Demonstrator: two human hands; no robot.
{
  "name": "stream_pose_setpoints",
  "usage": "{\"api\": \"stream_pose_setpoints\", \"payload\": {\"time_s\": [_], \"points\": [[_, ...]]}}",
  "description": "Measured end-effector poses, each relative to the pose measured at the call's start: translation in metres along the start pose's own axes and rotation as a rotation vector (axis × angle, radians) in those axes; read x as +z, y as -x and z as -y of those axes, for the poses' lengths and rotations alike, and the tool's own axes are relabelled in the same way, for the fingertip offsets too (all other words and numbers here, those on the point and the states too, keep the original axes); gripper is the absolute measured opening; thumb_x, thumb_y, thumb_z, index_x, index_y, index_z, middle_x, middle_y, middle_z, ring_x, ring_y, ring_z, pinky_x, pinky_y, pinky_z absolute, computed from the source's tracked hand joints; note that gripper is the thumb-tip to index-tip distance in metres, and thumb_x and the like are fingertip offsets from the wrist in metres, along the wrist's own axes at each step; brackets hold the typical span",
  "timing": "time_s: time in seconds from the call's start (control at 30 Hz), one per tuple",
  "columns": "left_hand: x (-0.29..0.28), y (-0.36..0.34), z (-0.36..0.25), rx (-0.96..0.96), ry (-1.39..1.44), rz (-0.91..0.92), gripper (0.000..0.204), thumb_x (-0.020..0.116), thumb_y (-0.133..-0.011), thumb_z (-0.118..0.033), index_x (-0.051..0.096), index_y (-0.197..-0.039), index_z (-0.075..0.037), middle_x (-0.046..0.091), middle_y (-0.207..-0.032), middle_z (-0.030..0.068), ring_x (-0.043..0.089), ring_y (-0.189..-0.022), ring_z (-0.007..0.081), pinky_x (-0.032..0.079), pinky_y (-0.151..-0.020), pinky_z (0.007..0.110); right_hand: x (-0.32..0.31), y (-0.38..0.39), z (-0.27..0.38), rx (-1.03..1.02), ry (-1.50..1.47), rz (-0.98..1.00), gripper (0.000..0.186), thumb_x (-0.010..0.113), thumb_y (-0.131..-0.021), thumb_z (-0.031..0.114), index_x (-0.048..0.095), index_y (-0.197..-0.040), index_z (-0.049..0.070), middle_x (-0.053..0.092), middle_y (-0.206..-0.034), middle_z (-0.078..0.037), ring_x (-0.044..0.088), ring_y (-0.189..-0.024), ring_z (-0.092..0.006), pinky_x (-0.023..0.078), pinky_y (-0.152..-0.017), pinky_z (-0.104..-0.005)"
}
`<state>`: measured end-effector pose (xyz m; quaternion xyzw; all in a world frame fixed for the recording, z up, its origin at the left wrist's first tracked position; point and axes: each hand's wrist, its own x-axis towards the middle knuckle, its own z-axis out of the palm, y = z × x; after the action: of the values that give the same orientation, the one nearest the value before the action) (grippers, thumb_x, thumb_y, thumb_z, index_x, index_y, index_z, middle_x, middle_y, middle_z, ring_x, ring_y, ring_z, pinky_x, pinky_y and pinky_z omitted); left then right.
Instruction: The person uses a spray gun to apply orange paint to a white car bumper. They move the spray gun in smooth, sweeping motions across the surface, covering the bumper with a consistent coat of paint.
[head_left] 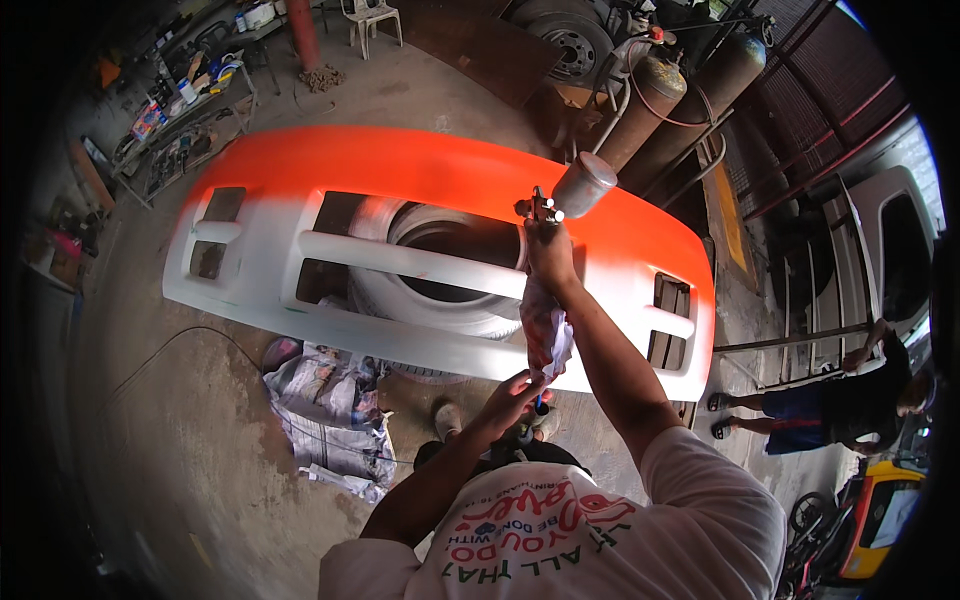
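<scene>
A car bumper, orange along its far half and white along its near half, lies across a white-dusted tyre. My right hand grips a spray gun with a metal cup, held over the bumper's middle. A stained rag hangs from that hand. My left hand is lower, fingers around the hose under the rag.
Crumpled newspapers lie on the concrete floor by my feet. Two gas cylinders stand behind the bumper. A cluttered bench is at far left. Another person stands at right by a metal frame.
</scene>
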<state>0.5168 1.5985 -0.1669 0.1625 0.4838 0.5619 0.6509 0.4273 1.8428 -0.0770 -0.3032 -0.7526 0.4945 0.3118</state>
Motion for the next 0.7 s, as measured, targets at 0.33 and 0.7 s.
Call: {"api": "stream_pose_setpoints", "payload": {"time_s": [0.33,0.7], "points": [[-0.126,0.065,0.040,0.165,0.116,-0.144,0.043,0.067,-0.104,-0.037,0.062,-0.132,-0.006,0.071,-0.128,0.0073,0.065,-0.122,0.0165,0.046,-0.101,0.034,0.210,-0.039,0.034,-0.393,0.066,0.095,0.019,0.057,-0.106,0.013,0.064,-0.122,0.005,0.065,-0.084,-0.008,0.064,-0.075,-0.0210,0.052,-0.069,-0.0377],[-0.175,0.099,0.155,0.150,-0.177,-0.335,0.035,0.063,-0.106,-0.038,0.072,-0.109,-0.005,0.076,-0.105,0.0072,0.070,-0.101,0.0177,0.051,-0.095,0.035,0.245,-0.052,0.097,0.029,-0.189,0.288,0.022,0.060,-0.108,0.022,0.061,-0.109,0.000,0.057,-0.074,-0.004,0.050,-0.046,-0.0120,0.044,-0.042,-0.0325]]}}
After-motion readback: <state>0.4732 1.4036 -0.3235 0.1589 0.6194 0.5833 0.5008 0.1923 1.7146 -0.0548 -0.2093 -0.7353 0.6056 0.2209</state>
